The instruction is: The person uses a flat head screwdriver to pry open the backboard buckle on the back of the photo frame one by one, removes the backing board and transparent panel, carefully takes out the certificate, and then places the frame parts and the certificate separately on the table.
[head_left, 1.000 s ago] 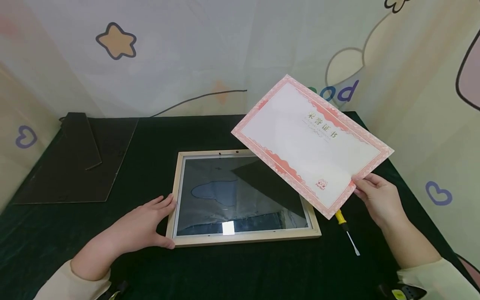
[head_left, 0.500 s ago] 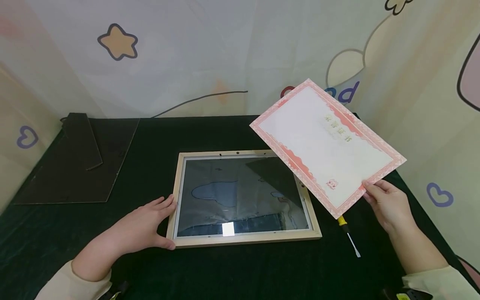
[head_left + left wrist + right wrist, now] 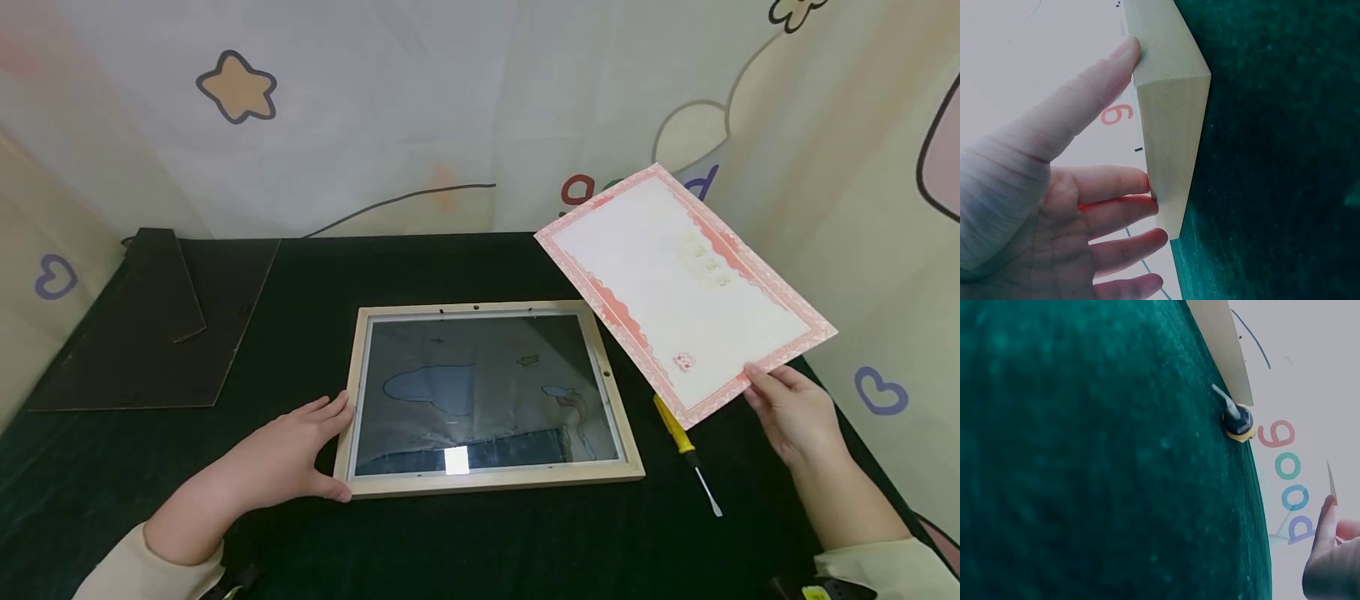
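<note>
A pale wooden picture frame (image 3: pixel 495 481) with a glass pane lies on the dark green cloth. My left hand (image 3: pixel 281 458) rests against its left side, fingers straight; the left wrist view has the thumb and fingertips along the wooden edge (image 3: pixel 1175 150). Between thumb and fingers, my right hand (image 3: pixel 798 421) pinches a white certificate sheet (image 3: pixel 652 292) with a pink border by its lower right edge. The sheet is raised and tilted, overlapping the frame's upper right corner in the head view. Its thin edge (image 3: pixel 1332 481) shows in the right wrist view.
A yellow-handled screwdriver (image 3: pixel 678 433) lies right of the frame, its handle end partly hidden by the sheet. At the back left lies a dark backing board (image 3: pixel 97 358) with a stand flap (image 3: pixel 165 287). A patterned curtain (image 3: pixel 375 108) hangs behind the table.
My right hand has moved the certificate to the right and slightly down, uncovering more of the frame and the screwdriver handle. The left hand and the frame have stayed put.
</note>
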A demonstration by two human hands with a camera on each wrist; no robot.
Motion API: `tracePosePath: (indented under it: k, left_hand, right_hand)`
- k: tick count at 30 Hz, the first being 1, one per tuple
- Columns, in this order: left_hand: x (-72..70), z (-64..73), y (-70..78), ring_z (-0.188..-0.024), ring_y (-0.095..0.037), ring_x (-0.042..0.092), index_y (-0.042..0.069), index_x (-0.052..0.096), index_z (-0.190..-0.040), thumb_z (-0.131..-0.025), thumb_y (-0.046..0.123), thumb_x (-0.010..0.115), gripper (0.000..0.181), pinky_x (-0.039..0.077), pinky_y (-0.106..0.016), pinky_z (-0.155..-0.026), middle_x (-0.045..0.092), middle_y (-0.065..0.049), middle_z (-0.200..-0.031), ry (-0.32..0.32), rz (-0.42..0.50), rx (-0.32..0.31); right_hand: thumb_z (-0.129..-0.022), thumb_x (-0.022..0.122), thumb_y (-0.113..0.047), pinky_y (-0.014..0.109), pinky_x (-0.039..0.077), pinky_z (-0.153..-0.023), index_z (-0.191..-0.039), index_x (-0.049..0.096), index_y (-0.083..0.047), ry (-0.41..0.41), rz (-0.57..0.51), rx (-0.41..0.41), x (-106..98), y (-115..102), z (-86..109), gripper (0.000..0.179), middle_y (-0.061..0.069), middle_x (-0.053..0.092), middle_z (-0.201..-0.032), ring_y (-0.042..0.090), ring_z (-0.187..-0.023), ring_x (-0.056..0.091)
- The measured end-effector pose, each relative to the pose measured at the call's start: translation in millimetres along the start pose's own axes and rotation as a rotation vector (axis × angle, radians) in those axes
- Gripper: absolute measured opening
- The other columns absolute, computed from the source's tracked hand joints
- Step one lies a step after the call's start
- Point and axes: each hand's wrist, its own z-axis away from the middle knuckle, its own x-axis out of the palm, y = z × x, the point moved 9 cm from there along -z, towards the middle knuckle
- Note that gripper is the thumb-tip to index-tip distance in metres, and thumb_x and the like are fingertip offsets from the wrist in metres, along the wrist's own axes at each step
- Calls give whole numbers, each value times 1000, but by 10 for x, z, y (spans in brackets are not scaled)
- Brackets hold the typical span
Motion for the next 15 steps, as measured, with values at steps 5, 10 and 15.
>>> tracePosePath:
  k: [5,10,15]
  left_hand:
    - [8,-12,-14,-132,-44,28,-1,38,-140,-65,53,78,100,30,-61,-98,29,-20,-148,-6,6,-3]
    - [8,-6,-13,-132,-44,28,-1,38,-140,-66,52,78,100,30,-61,-99,28,-20,-148,-10,4,-10]
    - [4,3,-8,-131,-44,30,-1,38,-140,-65,52,78,100,31,-61,-98,29,-20,-148,-7,4,-18]
  right_hand:
    - [-84,67,-8,18,52,-64,-88,71,-14,-7,-88,20,-44,0,-2,8,0,67,-80,10,-68,65]
    - [-85,66,-6,18,52,-65,-90,70,-14,0,-142,37,-85,16,-12,11,1,67,-82,11,-69,66]
    - [-86,63,-1,19,53,-66,-95,65,-12,14,-180,28,-116,24,-26,14,1,63,-83,11,-70,64]
